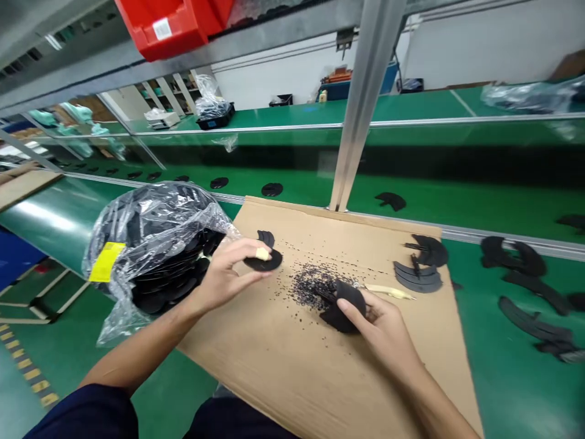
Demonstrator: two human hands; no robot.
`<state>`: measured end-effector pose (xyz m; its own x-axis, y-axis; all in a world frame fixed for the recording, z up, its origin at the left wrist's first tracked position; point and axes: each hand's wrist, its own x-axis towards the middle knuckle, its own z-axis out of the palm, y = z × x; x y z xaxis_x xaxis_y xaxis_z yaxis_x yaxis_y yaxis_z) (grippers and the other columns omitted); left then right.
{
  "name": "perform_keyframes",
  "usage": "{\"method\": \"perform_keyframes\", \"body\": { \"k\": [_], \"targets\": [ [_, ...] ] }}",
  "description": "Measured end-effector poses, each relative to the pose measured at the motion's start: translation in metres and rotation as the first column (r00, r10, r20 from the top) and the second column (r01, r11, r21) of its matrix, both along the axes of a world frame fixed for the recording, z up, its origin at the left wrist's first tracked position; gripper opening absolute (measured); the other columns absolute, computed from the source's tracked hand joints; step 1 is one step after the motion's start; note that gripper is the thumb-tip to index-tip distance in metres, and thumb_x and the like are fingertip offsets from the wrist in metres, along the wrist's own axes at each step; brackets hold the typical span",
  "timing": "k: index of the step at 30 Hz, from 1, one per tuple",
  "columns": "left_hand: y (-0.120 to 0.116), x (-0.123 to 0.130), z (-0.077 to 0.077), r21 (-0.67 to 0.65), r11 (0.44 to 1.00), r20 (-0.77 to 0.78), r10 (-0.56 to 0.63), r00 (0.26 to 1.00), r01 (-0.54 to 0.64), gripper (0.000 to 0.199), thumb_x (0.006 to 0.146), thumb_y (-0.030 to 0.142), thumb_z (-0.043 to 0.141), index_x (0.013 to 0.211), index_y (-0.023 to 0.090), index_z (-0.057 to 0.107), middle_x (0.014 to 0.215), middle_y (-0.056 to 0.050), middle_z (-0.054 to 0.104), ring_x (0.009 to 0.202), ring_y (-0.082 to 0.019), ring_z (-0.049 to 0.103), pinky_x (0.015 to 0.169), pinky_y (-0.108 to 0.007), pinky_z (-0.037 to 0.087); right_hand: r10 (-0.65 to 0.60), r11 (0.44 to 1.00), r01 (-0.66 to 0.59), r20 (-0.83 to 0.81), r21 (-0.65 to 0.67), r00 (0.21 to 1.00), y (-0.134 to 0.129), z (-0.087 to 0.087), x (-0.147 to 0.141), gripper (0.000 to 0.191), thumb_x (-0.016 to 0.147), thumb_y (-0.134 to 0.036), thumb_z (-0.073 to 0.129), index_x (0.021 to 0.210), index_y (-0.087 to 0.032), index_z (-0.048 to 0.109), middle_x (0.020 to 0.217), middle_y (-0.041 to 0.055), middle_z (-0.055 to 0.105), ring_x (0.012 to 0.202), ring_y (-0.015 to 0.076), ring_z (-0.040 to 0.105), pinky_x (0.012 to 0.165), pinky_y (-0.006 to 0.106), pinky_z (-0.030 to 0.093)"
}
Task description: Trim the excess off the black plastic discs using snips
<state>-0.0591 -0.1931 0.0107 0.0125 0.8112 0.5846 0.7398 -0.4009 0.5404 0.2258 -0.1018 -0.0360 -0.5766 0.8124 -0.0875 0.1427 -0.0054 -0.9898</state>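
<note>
My left hand point(226, 274) pinches a black foam crescent point(264, 261) between its fingertips, and one fingertip wears a cream wrap point(262, 253). My right hand point(381, 329) grips a larger curved black foam piece point(342, 310) above a brown cardboard sheet point(292, 360). Black crumbs point(315, 285) lie scattered on the cardboard between my hands. Just beyond my right fingers rests a cream-coloured slim tool point(388, 291), possibly a blade. Stacked black crescents point(418, 277) and another dark piece point(429, 250) sit on the cardboard to the right.
Left of the cardboard, a clear plastic bag point(155, 256) with a yellow label point(106, 262) holds many black pieces. Black pieces lie along a green conveyor belt point(503, 201). A metal upright point(361, 103) stands behind the cardboard, and a red bin point(159, 27) hangs above.
</note>
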Motion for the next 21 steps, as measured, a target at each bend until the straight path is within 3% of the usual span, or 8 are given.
{"method": "perform_keyframes", "body": {
  "k": [2,5,8,12,16,18,21],
  "targets": [
    [0.006,0.034,-0.009,0.026,0.990,0.071,-0.140,0.988,0.139,0.032,0.089,0.041,0.072,0.111,0.018,0.069,0.115,-0.013,0.071,0.109,-0.023,0.068,0.092,-0.038,0.058,0.022,0.992,-0.028,-0.052,-0.120,0.998,-0.002,0.001,0.000,0.047,0.079,-0.061,0.073,0.095,-0.017,0.073,0.089,0.0072,0.076,0.081,0.0224,0.071,0.072,0.034,0.061],
    [0.014,0.073,-0.027,0.053,0.948,0.129,-0.318,0.939,0.314,0.036,0.100,0.040,0.054,0.124,0.015,0.064,0.124,-0.017,0.068,0.117,-0.024,0.065,0.095,-0.042,0.058,0.034,0.981,-0.061,-0.144,-0.184,0.989,-0.004,0.002,0.000,0.051,0.078,-0.060,0.075,0.108,-0.019,0.073,0.100,0.0078,0.077,0.090,0.0228,0.071,0.083,0.037,0.060],
    [0.017,0.093,-0.043,0.101,0.944,0.102,-0.323,0.941,0.313,0.027,0.101,0.021,0.052,0.126,0.015,0.061,0.121,-0.015,0.068,0.112,-0.021,0.067,0.092,-0.039,0.060,0.042,0.975,-0.084,-0.202,-0.204,0.978,-0.006,0.003,0.000,0.053,0.079,-0.059,0.075,0.115,-0.020,0.071,0.101,0.0073,0.076,0.090,0.0216,0.070,0.085,0.036,0.059],
    [0.014,0.093,-0.051,0.109,0.974,0.044,-0.204,0.978,0.198,0.036,0.093,0.010,0.060,0.128,0.020,0.060,0.119,-0.011,0.066,0.111,-0.021,0.065,0.093,-0.040,0.059,0.065,0.961,-0.111,-0.185,-0.252,0.981,-0.010,0.005,0.000,0.046,0.081,-0.054,0.076,0.109,-0.019,0.072,0.092,0.0047,0.075,0.083,0.0184,0.069,0.080,0.033,0.058],
    [0.011,0.087,-0.049,0.031,0.991,0.049,-0.133,0.990,0.131,0.049,0.092,0.013,0.063,0.139,0.022,0.052,0.129,-0.015,0.057,0.122,-0.026,0.059,0.095,-0.043,0.058,0.097,0.949,-0.141,-0.167,-0.282,0.981,-0.012,0.008,-0.001,0.041,0.083,-0.050,0.075,0.109,-0.019,0.070,0.087,0.0030,0.073,0.080,0.0170,0.068,0.076,0.030,0.057],
    [0.011,0.085,-0.048,-0.028,0.987,0.064,-0.159,0.985,0.161,0.051,0.092,0.013,0.061,0.141,0.022,0.050,0.132,-0.016,0.055,0.124,-0.027,0.057,0.095,-0.043,0.057,0.110,0.949,-0.149,-0.149,-0.278,0.983,-0.013,0.008,-0.002,0.042,0.082,-0.051,0.075,0.108,-0.019,0.069,0.085,0.0022,0.071,0.077,0.0161,0.066,0.072,0.029,0.056],
    [0.011,0.083,-0.047,-0.091,0.968,0.085,-0.226,0.970,0.233,0.040,0.094,0.013,0.058,0.133,0.022,0.056,0.121,-0.013,0.061,0.112,-0.022,0.062,0.090,-0.039,0.058,0.143,0.948,-0.170,-0.118,-0.268,0.983,-0.014,0.005,-0.003,0.039,0.082,-0.053,0.074,0.100,-0.019,0.068,0.079,0.0002,0.067,0.069,0.0133,0.061,0.063,0.026,0.052]
  ]
}}
